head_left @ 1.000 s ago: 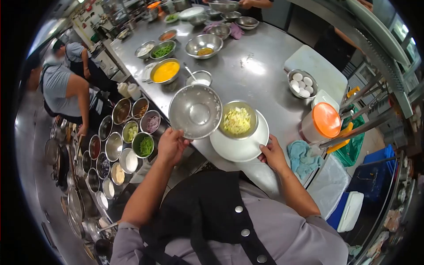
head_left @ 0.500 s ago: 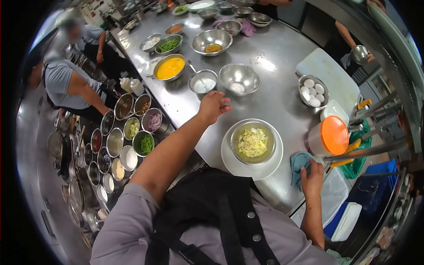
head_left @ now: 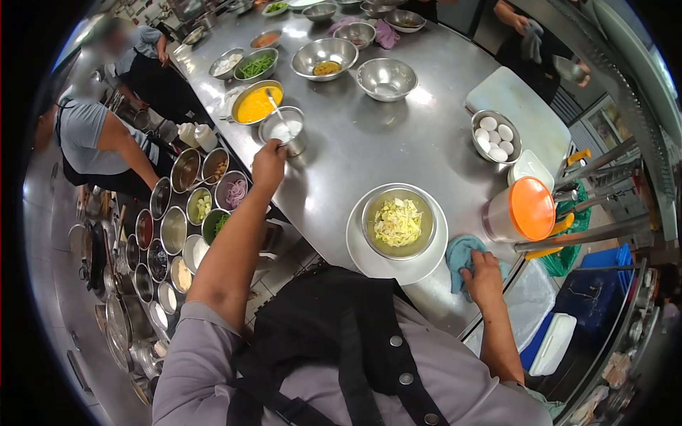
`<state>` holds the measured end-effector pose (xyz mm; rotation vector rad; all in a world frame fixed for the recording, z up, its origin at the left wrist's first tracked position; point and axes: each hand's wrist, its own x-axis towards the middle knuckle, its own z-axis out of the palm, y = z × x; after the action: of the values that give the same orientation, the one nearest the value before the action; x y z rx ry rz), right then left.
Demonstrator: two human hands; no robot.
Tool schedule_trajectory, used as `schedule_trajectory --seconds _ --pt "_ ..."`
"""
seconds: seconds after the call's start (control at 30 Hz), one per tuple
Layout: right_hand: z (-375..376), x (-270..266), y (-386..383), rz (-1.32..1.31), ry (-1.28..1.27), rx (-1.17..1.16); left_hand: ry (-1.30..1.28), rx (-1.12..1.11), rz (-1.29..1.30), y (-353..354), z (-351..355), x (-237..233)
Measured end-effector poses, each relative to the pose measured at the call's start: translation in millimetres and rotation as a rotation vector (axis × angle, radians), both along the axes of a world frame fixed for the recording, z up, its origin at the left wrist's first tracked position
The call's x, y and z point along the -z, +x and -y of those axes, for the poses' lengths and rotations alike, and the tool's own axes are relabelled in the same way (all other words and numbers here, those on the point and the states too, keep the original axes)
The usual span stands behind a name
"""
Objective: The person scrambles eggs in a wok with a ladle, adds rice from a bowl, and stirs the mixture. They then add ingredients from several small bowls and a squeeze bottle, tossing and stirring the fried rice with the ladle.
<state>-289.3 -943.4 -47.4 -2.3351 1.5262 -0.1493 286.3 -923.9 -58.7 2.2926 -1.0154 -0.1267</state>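
My left hand (head_left: 269, 165) is closed at the near side of a steel container (head_left: 293, 148) that holds something white and a spoon (head_left: 273, 104). The container stands close to a bowl of yellow liquid (head_left: 258, 104); part of its near rim is hidden by my fingers. My right hand (head_left: 485, 278) is closed on a teal cloth (head_left: 463, 254) near the table edge. Between my hands, a steel bowl (head_left: 365, 226) of shredded pale-green vegetable sits on a white plate (head_left: 355, 257). Farther away lies a shiny steel bowl (head_left: 388, 78).
Right are a bowl of eggs (head_left: 496, 135), a white cutting board (head_left: 522, 106) and an orange-lidded tub (head_left: 531, 209). Several ingredient containers (head_left: 173, 228) stand left, below the table. Two co-workers (head_left: 106, 135) stand on the left; another person's hand (head_left: 522, 25) holds a cloth at upper right.
My left hand has gone left and taken hold of the container, which now stands nearer the yellow liquid. The shiny steel bowl sits farther away. My right hand stays at the cloth.
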Motion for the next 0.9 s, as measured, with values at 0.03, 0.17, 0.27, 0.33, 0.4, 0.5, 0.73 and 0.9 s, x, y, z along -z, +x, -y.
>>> schedule_trajectory --seconds 0.03,0.17,0.27,0.33,0.4,0.5,0.73,0.9 --pt "-1 -1 3 0.016 -0.007 -0.034 -0.068 0.029 0.024 -1 -6 0" --pt "-7 -10 17 0.104 -0.142 -0.055 -0.081 0.052 -0.227 -58 -42 6" --pt "-13 -7 31 0.257 -0.177 -0.028 0.277 0.324 -0.705 -136 -67 2" --pt "-13 -1 42 0.342 -0.106 -0.016 0.303 0.503 -0.835 -172 -75 1" --pt "-8 1 56 0.275 -0.140 -0.155 0.049 0.673 -0.417 -175 -76 37" --pt "-5 -13 61 0.309 -0.062 -0.173 0.168 0.400 -0.572 -158 -72 10" --pt "9 4 15 0.125 -0.195 -0.331 -0.050 0.230 -0.403 -80 -74 32" --pt "22 -16 49 -0.158 -0.165 -0.234 -0.119 0.137 -0.811 -88 -88 28"
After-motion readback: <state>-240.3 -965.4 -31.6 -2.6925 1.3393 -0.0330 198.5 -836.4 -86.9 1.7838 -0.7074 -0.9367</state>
